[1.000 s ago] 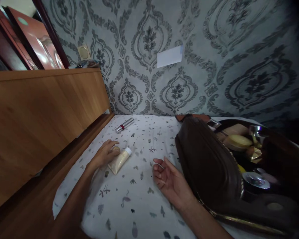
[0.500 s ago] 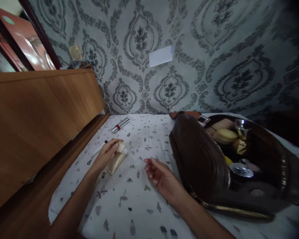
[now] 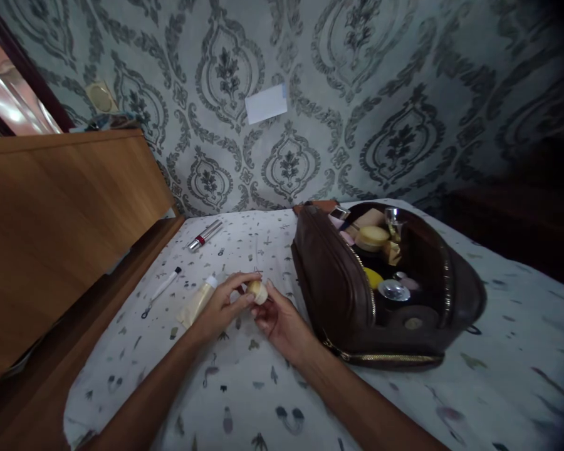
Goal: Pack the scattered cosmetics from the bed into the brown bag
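My left hand [image 3: 223,305] and my right hand [image 3: 284,324] meet over the white patterned cloth. Between their fingertips is a small round cream-coloured jar [image 3: 258,293], pinched from both sides. Beside my left hand lies a beige tube with a white cap [image 3: 201,299], partly hidden behind the fingers. Further left is a thin white stick with a black tip [image 3: 163,290]. A silver cylinder with a red band [image 3: 205,237] rests towards the wall. To the right of my right hand stands an open brown zippered bag [image 3: 326,275].
Inside the bag are a round yellowish container [image 3: 372,237], a shiny silver disc [image 3: 394,290] and several other small items. A wooden board [image 3: 70,213] runs along the left side. Patterned wallpaper with a white card [image 3: 266,104] is behind.
My left hand has moved right, away from the tube, with the small jar. My right hand has closed on the jar's other side. The view has turned right.
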The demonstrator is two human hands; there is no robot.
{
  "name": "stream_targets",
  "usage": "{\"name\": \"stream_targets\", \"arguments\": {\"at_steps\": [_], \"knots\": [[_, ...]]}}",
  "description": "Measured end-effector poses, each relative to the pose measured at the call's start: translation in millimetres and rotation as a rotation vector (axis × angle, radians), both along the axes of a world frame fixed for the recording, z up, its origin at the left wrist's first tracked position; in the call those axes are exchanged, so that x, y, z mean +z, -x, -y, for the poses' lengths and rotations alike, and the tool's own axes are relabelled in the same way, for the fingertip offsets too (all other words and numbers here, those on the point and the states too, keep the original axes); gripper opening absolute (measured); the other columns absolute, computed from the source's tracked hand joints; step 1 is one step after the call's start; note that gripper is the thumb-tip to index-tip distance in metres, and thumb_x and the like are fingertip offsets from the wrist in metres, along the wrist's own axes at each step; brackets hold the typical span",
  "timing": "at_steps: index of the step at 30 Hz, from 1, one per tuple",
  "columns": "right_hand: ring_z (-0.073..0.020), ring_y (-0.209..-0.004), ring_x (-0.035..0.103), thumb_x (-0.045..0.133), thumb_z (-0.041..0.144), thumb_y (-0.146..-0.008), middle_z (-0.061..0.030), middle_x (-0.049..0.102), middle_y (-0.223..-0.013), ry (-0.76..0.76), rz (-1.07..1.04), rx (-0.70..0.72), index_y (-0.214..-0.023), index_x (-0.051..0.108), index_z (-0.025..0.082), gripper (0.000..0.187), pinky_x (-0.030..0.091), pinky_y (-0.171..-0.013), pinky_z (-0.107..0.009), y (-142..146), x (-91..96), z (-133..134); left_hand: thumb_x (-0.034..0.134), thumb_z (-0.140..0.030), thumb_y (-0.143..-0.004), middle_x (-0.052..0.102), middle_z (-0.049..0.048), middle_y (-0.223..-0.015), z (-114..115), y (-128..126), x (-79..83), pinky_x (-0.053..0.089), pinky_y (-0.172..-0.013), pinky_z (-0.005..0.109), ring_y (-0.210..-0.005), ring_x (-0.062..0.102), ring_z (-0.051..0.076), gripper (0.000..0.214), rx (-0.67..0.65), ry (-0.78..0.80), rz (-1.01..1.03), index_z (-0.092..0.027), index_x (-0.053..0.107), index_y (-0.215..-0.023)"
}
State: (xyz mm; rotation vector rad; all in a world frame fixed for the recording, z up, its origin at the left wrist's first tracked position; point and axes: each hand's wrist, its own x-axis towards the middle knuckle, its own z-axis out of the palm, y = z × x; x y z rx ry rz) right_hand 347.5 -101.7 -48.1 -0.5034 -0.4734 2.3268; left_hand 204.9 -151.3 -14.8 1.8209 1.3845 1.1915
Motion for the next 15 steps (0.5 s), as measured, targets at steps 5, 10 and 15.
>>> {"name": "stream_targets", "arguments": {"at_steps": [5,10,15], "knots": [[-0.0063,-0.05,0.058,0.091,0.044,-0.052,0.0006,0.071,-0.068,-0.044,0.007,-0.018,-0.078,0.072,0.015,0.044,0.035,-0.04,-0.014,0.1,-0.9,3.0,0.056,-0.037,-0.093,0.063,0.009,-0.121,6.9,1.6,-5.4,0.042,-0.095,0.035,-0.111,0.055,0.024,0.037,0.063,-0.056,-0.129,-0.022,0.059,-0.127],[-0.0076,-0.057,0.06,0.09,0.042,-0.057,0.0005,0.069,-0.068,-0.133,-0.004,-0.017,-0.079,0.072,0.014,0.04,0.041,-0.048,-0.016,0.8,-2.1,6.5,0.051,-0.037,-0.095,0.065,0.0074,-0.106,7.1,-2.3,-8.4,0.043,-0.09,0.033,-0.099,0.057,0.021,0.029,0.141,-0.114,-0.158,-0.019,0.064,-0.113],[-0.0095,-0.061,0.061,0.088,0.038,-0.06,-0.0009,0.07,-0.073,-0.18,-0.027,-0.002,-0.078,0.071,0.015,0.034,0.042,-0.053,-0.018,0.9,0.7,9.4,0.048,-0.035,-0.097,0.064,0.0068,-0.102,9.7,-0.6,-4.8,0.044,-0.084,0.032,-0.095,0.057,0.02,0.025,0.152,-0.178,-0.224,-0.019,0.062,-0.109]]}}
